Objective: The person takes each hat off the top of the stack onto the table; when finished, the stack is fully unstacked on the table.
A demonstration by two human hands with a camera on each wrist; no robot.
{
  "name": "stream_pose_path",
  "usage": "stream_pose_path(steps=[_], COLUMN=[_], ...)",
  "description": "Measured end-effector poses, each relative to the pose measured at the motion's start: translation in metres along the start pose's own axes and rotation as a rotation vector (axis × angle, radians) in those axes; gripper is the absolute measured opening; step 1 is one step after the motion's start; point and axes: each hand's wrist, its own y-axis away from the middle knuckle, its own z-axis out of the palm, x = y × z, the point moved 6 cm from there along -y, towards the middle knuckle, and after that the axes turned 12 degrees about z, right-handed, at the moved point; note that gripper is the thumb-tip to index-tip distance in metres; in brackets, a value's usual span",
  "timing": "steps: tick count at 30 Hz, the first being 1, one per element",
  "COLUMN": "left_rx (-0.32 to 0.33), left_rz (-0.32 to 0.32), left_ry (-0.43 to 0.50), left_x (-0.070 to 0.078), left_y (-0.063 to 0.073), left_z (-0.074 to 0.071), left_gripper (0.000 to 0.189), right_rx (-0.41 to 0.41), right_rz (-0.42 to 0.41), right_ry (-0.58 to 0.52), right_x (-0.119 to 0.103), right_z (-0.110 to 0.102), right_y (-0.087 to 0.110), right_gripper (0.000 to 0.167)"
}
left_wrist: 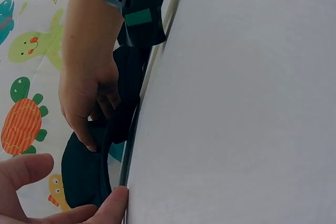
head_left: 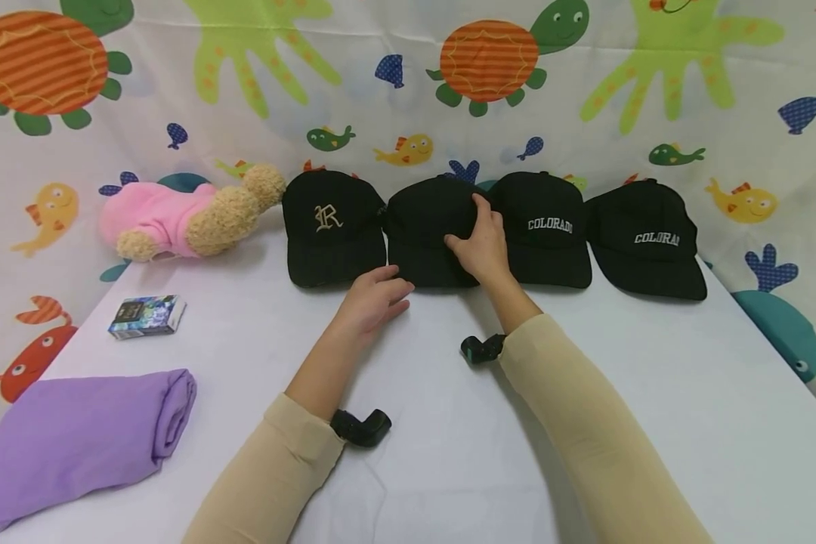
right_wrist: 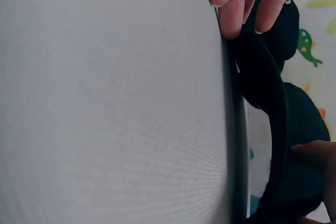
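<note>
In the middle of a row of black caps sits one whose crown shows no lettering, the plain black cap (head_left: 421, 215). My right hand (head_left: 487, 245) grips its crown at the right side, thumb on the front and fingers toward the top. The left hand (head_left: 372, 304) is at the left front corner of its brim, fingers loosely extended and palm partly turned inward. Seen from the right wrist, left fingertips (right_wrist: 231, 22) are close to a brim edge; contact is hard to tell. To the left stands a cap with a gold R (head_left: 333, 227); to the right, a COLORADO cap (head_left: 544, 234).
Another COLORADO cap (head_left: 653, 245) ends the row at right. A plush toy in pink clothing (head_left: 170, 215) lies at back left, with a small patterned box (head_left: 147, 316) before it. Folded purple cloth (head_left: 88, 446) covers the table's (head_left: 442, 453) front left. A sea-animal curtain hangs behind.
</note>
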Motion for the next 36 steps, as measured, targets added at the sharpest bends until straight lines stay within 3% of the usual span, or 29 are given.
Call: stream_pose_path(steps=[9,17,27,36], left_rx=[-0.009,0.028,0.062,0.047], left_rz=[0.019,0.086,0.146,0.185], left_ry=[-0.001,-0.153,-0.077,-0.114], left_x=[0.003,0.025,0.042,0.051], left_y=[-0.001,0.003,0.007,0.009], left_z=[-0.001,-0.011,-0.026,-0.040], left_gripper=[0.066,0.059,0.045,0.040], right_rx=[0.008,-0.013,0.042,0.090], right_rz=[0.011,0.014,-0.041,-0.143], right_ry=[0.009,-0.005,-0.023,-0.066], right_x=[0.006,0.008,-0.006,-0.026], right_z=[0.000,0.000,0.000,0.005], right_y=[-0.007,-0.005,0.004,0.021], right_gripper=[0.087,0.087,0.085,0.079])
